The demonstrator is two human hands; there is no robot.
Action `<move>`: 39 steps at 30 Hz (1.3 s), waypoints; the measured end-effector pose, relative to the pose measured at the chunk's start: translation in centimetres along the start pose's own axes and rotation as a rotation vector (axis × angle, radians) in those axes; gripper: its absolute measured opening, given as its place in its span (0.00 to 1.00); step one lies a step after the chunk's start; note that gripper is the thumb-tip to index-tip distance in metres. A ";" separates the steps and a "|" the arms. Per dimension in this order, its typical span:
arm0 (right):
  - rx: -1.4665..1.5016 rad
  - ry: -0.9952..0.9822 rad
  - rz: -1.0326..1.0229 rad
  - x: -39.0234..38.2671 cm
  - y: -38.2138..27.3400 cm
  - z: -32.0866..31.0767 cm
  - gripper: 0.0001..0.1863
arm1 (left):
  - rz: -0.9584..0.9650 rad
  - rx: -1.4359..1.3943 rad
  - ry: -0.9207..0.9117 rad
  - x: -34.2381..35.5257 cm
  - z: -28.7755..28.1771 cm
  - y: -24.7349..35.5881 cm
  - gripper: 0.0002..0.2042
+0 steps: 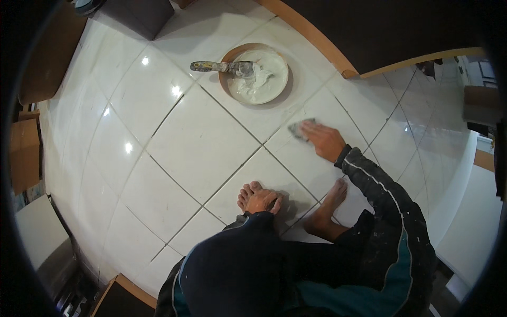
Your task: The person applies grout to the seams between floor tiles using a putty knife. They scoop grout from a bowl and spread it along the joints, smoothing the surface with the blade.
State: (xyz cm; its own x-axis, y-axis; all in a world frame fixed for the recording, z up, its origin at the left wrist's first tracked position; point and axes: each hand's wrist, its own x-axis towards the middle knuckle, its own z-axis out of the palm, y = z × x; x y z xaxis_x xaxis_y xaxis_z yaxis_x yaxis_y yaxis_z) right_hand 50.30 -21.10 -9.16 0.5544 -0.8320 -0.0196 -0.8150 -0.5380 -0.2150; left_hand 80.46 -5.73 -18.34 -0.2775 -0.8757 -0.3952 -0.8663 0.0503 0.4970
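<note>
My right hand (326,139) presses a small grey sponge (301,128) flat on a white floor tile, right beside a grout line. My left hand (263,201) rests on my bare left foot (247,194), fingers curled over it and holding nothing else. My bare right foot (330,206) stands on the tile to the right. Further away sits a round bowl (231,53) of white grout paste. A putty knife (222,67) lies across its rim with the blade in the paste.
White glossy floor tiles (195,137) with dark joints cover the area. A wooden skirting (311,37) borders a dark wall at the top right. Cardboard boxes (24,153) and a wooden piece stand at the left edge. A dark box (140,16) sits at the top.
</note>
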 end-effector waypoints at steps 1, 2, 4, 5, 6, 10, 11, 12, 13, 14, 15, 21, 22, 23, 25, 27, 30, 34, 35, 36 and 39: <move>0.025 0.131 0.058 0.4 1.1 -0.4 0.25 | -0.041 0.013 -0.009 0.4 0.0 0.2 0.12; 0.019 0.104 0.365 1.7 2.1 -2.4 0.23 | 0.071 -0.064 -0.036 0.3 -1.7 1.4 0.12; -0.103 0.146 0.480 3.1 4.6 -2.8 0.21 | 0.179 -0.125 -0.056 0.1 -2.9 1.8 0.13; -0.100 0.080 0.547 4.2 5.1 -2.8 0.21 | 0.173 -0.131 -0.019 0.1 -2.9 1.8 0.13; -0.098 0.014 0.614 4.9 5.3 -2.8 0.21 | 0.168 -0.132 -0.001 0.1 -3.0 1.8 0.13; -0.114 -0.013 0.588 6.0 3.0 -0.8 0.22 | 0.160 -0.092 0.024 -0.1 -5.2 3.0 0.11; -0.075 0.005 0.542 5.9 1.7 -0.3 0.23 | 0.156 -0.102 0.034 0.0 -5.3 3.1 0.11; -0.036 0.023 0.497 5.6 0.4 0.1 0.23 | 0.153 -0.107 0.035 -0.1 -5.1 3.0 0.11; -0.060 0.016 0.467 5.1 -0.6 0.8 0.24 | 0.156 -0.112 0.038 -0.1 -5.1 3.1 0.11; -0.075 0.030 0.405 5.3 -2.1 1.3 0.25 | 0.162 -0.098 0.054 -0.2 -4.8 2.9 0.11; -0.091 0.012 0.375 5.3 -3.8 1.7 0.26 | 0.162 -0.090 0.060 -0.2 -4.6 2.7 0.11; -0.133 -0.002 0.317 5.2 -7.3 2.1 0.26 | 0.264 -0.117 0.084 0.2 -4.7 2.5 0.09; -0.078 -0.034 0.336 5.3 -7.1 1.5 0.26 | 0.302 -0.118 0.104 0.5 -4.8 2.6 0.09; -0.075 -0.031 0.333 5.3 -7.0 1.1 0.26 | 0.283 -0.250 0.097 1.0 -4.7 2.9 0.08; -0.022 -0.070 0.312 5.1 -6.8 0.7 0.26 | 0.259 -0.375 0.087 2.5 -5.3 3.0 0.08; -0.005 -0.076 0.324 5.0 -6.8 0.8 0.25 | 0.215 -0.539 0.234 5.9 -9.1 4.7 0.07; -0.019 -0.063 0.332 5.2 -6.9 0.9 0.26 | 0.189 -0.287 0.258 10.3 -10.7 4.1 0.16; -0.030 -0.080 0.338 5.4 -6.8 0.7 0.26 | 0.321 -0.078 0.218 12.5 -10.9 2.7 0.22; -0.031 -0.081 0.340 5.4 -6.8 0.8 0.26 | 0.333 -0.026 0.181 12.6 -10.9 2.5 0.23; -0.015 -0.099 0.359 5.3 -6.7 0.8 0.26 | 0.335 -0.027 0.179 12.6 -10.8 2.5 0.23; 0.000 -0.110 0.386 5.6 -6.8 0.5 0.26 | 0.370 0.008 0.140 12.8 -11.1 2.4 0.24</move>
State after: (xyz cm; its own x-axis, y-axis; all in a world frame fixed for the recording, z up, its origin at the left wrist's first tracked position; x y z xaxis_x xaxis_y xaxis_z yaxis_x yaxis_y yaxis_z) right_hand 59.00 -21.99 -8.26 0.2223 -0.9535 -0.2035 -0.9669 -0.1888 -0.1717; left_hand 79.43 -22.11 -13.64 -0.5130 -0.8545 -0.0815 -0.7218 0.3780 0.5797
